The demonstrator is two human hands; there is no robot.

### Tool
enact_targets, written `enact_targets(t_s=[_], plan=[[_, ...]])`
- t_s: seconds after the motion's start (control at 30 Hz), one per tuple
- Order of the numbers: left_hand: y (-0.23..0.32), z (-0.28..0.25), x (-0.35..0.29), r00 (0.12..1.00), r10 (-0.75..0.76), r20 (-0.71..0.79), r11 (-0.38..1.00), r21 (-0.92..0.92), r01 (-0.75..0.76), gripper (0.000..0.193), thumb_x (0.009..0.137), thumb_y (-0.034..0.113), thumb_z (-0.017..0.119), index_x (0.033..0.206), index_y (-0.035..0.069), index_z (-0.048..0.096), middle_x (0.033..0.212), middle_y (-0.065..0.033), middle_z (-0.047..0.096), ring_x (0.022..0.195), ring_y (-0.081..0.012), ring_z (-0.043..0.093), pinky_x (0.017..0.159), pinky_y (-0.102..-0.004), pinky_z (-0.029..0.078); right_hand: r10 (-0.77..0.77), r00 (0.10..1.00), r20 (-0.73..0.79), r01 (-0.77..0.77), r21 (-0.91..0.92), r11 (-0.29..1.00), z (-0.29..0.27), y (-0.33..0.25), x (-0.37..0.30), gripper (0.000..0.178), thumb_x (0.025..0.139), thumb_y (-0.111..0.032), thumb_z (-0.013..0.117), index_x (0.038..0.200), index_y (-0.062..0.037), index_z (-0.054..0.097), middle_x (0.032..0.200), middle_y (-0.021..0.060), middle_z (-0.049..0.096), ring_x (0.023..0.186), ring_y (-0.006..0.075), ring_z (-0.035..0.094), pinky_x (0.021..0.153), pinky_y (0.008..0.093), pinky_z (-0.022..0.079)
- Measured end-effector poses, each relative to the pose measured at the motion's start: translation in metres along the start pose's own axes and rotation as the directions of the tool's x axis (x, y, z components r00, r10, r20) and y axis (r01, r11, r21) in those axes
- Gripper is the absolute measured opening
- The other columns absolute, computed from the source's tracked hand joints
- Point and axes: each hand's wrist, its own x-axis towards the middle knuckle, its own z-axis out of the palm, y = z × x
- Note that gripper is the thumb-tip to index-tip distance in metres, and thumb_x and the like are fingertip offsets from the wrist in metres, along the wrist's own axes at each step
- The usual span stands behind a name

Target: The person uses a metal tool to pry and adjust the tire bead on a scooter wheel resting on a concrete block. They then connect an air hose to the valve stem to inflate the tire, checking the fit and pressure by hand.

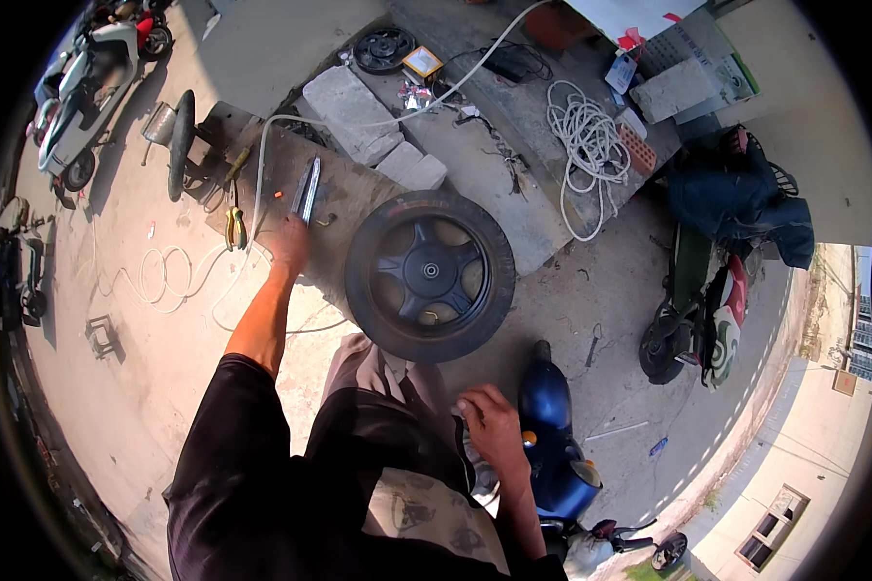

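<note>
A black tyre [373, 320] on a dark five-spoke wheel [432, 271] lies flat in front of my legs, over the edge of a worn board [344, 198]. To its left, my left hand [289, 244] has its fingers closed at the near end of two long, narrow silver metal bars [309, 191], set in a thin V. Yellow-handled pliers [234, 229] lie just left of that hand, and a small orange piece [279, 195] sits beyond it. My right hand [495, 424] is beside my right thigh, fingers curled; whether anything is inside them is hidden.
A white hose [262, 165] crosses the board and loops on the ground; more is coiled [586, 136] at far right. Concrete blocks [349, 111] stand behind the wheel. A blue scooter [552, 436] is close on my right. Another scooter [688, 320] and a round stand [181, 136] flank the area.
</note>
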Motion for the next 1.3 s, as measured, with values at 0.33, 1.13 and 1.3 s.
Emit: enact_targets(t_s=[0.33,1.13,1.3], plan=[[0.049,-0.079,-0.075,0.99,-0.134,-0.05,0.983,-0.132,0.126,0.021,0.099,0.011,0.058,0.114,-0.003,0.064,0.106,-0.0341,0.073,0.105,-0.0514,0.072,0.092,-0.0597,0.055,-0.225,0.958,0.18,0.26,-0.202,0.944,-0.06,0.011,0.067,0.013,0.095,-0.013,0.076,0.105,-0.0063,0.075,0.113,0.0088,0.072,0.101,0.0346,0.071,0.092,0.0457,0.056],[0.159,-0.099,-0.187,0.988,-0.076,0.131,0.968,-0.228,0.105,0.097,0.086,0.045,0.088,0.15,-0.006,0.037,0.141,-0.0336,0.058,0.125,-0.0469,0.064,0.1,-0.0549,0.056,-0.029,0.981,0.193,0.13,-0.533,0.836,-0.06,0.087,0.098,0.028,0.098,-0.035,0.075,0.094,-0.0075,0.071,0.09,0.0115,0.074,0.085,0.0364,0.075,0.075,0.0491,0.056],[0.143,-0.074,-0.17,0.97,-0.025,0.24,0.974,-0.212,0.077,0.089,0.088,0.04,0.083,0.146,-0.008,0.035,0.13,-0.0368,0.063,0.111,-0.0516,0.072,0.091,-0.0559,0.061,-0.085,0.96,0.268,0.205,-0.46,0.864,-0.027,0.081,0.141,0.029,0.1,-0.034,0.074,0.093,-0.0061,0.071,0.094,0.0141,0.075,0.087,0.0376,0.074,0.078,0.0516,0.055]])
